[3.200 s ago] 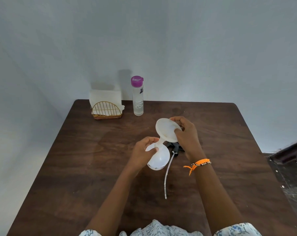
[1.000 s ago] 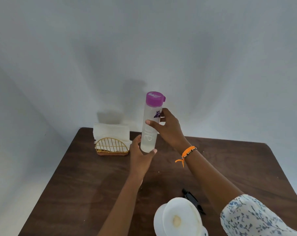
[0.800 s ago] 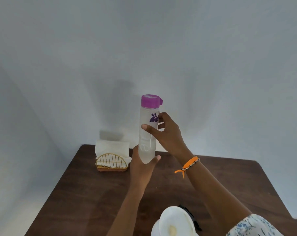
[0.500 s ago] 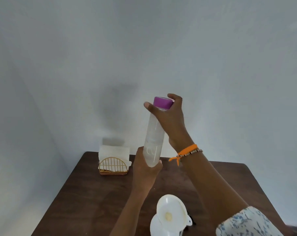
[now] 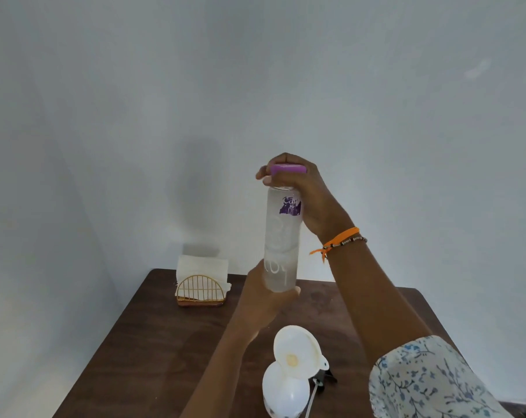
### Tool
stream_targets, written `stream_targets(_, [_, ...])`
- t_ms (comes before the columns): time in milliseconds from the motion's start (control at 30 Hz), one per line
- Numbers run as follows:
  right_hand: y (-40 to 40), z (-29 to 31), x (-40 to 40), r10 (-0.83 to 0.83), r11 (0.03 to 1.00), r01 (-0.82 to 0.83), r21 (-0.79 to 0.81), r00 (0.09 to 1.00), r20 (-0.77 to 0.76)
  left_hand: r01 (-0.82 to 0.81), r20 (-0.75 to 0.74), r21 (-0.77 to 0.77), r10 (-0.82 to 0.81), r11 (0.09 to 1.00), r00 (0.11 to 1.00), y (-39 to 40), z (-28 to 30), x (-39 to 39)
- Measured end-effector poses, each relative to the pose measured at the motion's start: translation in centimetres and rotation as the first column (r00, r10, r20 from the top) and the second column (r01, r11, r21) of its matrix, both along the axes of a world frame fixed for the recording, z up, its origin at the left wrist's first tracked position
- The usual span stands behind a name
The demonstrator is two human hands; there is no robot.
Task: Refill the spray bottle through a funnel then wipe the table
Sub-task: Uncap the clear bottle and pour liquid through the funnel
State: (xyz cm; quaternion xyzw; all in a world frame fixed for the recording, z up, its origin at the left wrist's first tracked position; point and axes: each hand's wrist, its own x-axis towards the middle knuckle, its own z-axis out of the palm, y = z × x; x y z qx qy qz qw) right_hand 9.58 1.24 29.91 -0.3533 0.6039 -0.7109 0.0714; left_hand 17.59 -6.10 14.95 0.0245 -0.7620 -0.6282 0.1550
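**Water bottle held upright above the table, both hands on it**

The clear water bottle (image 5: 281,242) stands upright in mid-air at the centre of the frame, raised above the far part of the table. Its purple cap (image 5: 287,169) is at the top, mostly covered by the right hand (image 5: 307,200), whose fingers curl over and around the cap from above. A purple print sits on the bottle's upper side, just under that hand. The left hand (image 5: 263,297) grips the bottle's lower end, with the fingers wrapped round its base and the thumb tip showing at the bottom right of the bottle. An orange bracelet (image 5: 340,241) circles the right wrist.

Below, at the bottom centre of the frame, the white spray bottle (image 5: 286,393) stands on the brown wooden table (image 5: 153,351), with a white funnel (image 5: 296,352) seated in its neck and tilted slightly to the left. Just to the right of the bottle lies the black spray head (image 5: 323,380) with its thin tube running down toward the frame's lower edge.

At the table's far left corner, left of centre in the frame, a gold wire napkin holder (image 5: 201,289) carries white napkins (image 5: 202,267). A floral sleeve (image 5: 430,381) fills the lower right corner. A plain pale wall (image 5: 376,101) takes up the whole upper half of the picture.
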Motion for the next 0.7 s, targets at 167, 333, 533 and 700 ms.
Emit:
stream_targets(167, [1.1,0.4,-0.1,0.096,0.994,-0.093,-0.05,0.994,0.061,-0.018,-0.078,-0.002,0.018,1.0,0.997,0.4,1.0,0.1])
stream_targets(333, [3.7,-0.7,-1.5,0.331,0.898,-0.28,-0.34,0.938,0.102,-0.036,-0.097,-0.028,0.033,0.999,0.995,0.4,1.5,0.2])
stream_targets(533, [4.8,-0.3,-0.6,0.12,0.938,-0.086,-0.334,0.989,0.083,-0.069,-0.117,-0.031,0.065,0.997,0.991,0.8,1.9,0.3])
stream_targets(700, [3.9,-0.1,0.4,-0.113,0.975,0.099,-0.197,0.992,-0.059,-0.075,-0.111,-0.019,0.073,0.997,0.991,1.3,1.6,0.4])
